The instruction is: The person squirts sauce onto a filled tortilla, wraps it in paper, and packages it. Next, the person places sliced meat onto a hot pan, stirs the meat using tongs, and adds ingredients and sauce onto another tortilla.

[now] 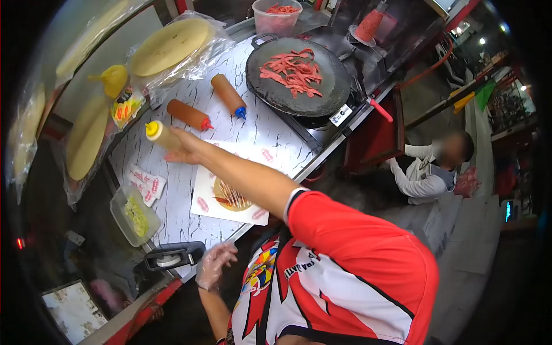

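Observation:
My right hand is wrapped round a pale squeeze bottle with a yellow cap, at the left part of the counter; whether its base touches the counter is hidden. Beyond it lie a brown squeeze bottle with a red tip and another with a blue tip. Under my right forearm is a round flatbread streaked with white and red sauce, on printed paper. My left hand, in a clear plastic glove, hovers by the counter's near edge, empty, its fingers loosely bent and apart.
Red meat strips lie on a black griddle. Bagged flatbreads stand at the upper left. A tub of shredded greens, folded printed papers and a black tape dispenser are near the left edge. A person sits at right.

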Demonstrator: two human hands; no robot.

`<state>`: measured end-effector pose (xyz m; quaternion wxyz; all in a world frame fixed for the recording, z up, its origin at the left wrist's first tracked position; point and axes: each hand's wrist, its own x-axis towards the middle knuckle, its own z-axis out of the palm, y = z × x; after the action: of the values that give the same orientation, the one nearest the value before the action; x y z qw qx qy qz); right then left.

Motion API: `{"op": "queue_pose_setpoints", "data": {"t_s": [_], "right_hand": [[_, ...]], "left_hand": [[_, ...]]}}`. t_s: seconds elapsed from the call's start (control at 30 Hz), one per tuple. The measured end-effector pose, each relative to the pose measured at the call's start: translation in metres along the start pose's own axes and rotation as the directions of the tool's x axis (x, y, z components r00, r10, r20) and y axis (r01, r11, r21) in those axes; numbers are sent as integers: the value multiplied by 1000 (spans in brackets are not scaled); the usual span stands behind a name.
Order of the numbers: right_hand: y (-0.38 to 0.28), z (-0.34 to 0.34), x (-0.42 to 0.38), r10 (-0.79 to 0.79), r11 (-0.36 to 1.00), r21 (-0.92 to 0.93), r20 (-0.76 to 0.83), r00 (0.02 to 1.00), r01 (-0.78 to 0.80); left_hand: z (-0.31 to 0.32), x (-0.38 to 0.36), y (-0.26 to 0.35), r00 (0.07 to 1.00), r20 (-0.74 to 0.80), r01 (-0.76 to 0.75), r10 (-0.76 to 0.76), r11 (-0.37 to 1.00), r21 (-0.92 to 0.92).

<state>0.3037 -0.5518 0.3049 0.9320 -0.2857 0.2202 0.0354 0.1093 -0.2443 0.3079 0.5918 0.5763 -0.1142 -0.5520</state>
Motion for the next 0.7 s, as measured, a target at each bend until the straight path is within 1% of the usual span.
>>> {"op": "queue_pose_setpoints", "data": {"t_s": [0.03, 0.07, 0.1, 0.13, 0.17, 0.2, 0.23, 0.27, 0.3, 0.33, 0.37, 0.4, 0.43, 0.47, 0.53, 0.57, 0.6, 0.63, 0.67, 0.7], "right_hand": [[-4, 3, -34, -41, 990, -135, 35, 999, 45], [-14, 2, -67, -78, 959, -268, 74, 994, 95], [-36, -4, -112, -47, 870, -477, 182, 982, 130], [-59, -13, -160, 9, 733, -656, 274, 962, 180], [-81, -26, -202, -107, 556, -759, 340, 934, 339], [-98, -54, -232, -290, 458, -702, 461, 839, 544], [-130, -83, -268, -359, 238, -881, 311, 880, 409], [-156, -99, -304, -568, 51, -935, 262, 780, 351], [-181, -138, -326, -747, -235, -945, 325, 580, 227], [-203, -162, -354, -868, -225, -973, 221, 444, 45], [-224, -194, -377, -920, -174, -984, 146, 364, -44], [-236, -214, -400, -939, -214, -944, 127, 321, -251], [-248, -229, -417, -952, -237, -862, 114, 283, -449], [-253, -248, -425, -940, -234, -865, 84, 332, -444], [-252, -286, -428, -899, -223, -876, 16, 438, -427], [-251, -297, -424, -891, -185, -908, -6, 453, -375], [-253, -303, -419, -885, -147, -934, -23, 465, -325], [-255, -311, -415, -877, -111, -955, -35, 478, -275], [-260, -327, -413, -885, -172, -960, 52, 462, -221], [-261, -326, -416, -916, -132, -973, 46, 399, -190]], "left_hand": [[4, 10, 4, 996, -53, -71, 68, 996, -56], [9, 24, 4, 979, -170, -128, 110, 987, -101], [9, 36, 2, 960, -253, -158, 116, 976, -151], [10, 49, -2, 936, -333, -191, 116, 961, -200], [13, 60, -1, 906, -409, -225, 109, 943, -247], [23, 66, 9, 864, -502, -190, 32, 945, -266], [23, 74, 6, 855, -518, -184, 2, 936, -301], [18, 81, -3, 846, -532, -179, -25, 928, -328], [16, 90, -8, 837, -544, -174, -52, 918, -356], [18, 97, -7, 804, -589, -186, -87, 903, -387], [16, 99, -8, 830, -549, -158, -97, 904, -398], [12, 100, -10, 853, -510, -131, -109, 902, -411], [14, 98, -2, 872, -473, -100, -128, 898, -428], [11, 96, 3, 912, -383, -46, -150, 888, -458], [7, 101, 4, 938, -306, -32, -162, 839, -544], [6, 102, 3, 949, -269, -26, -162, 813, -582], [11, 105, 7, 925, -320, -16, -207, 818, -575], [15, 110, 9, 924, -317, -19, -213, 803, -595], [19, 110, 13, 919, -320, -18, -232, 785, -619], [22, 110, 15, 915, -326, -29, -237, 769, -639]]}}
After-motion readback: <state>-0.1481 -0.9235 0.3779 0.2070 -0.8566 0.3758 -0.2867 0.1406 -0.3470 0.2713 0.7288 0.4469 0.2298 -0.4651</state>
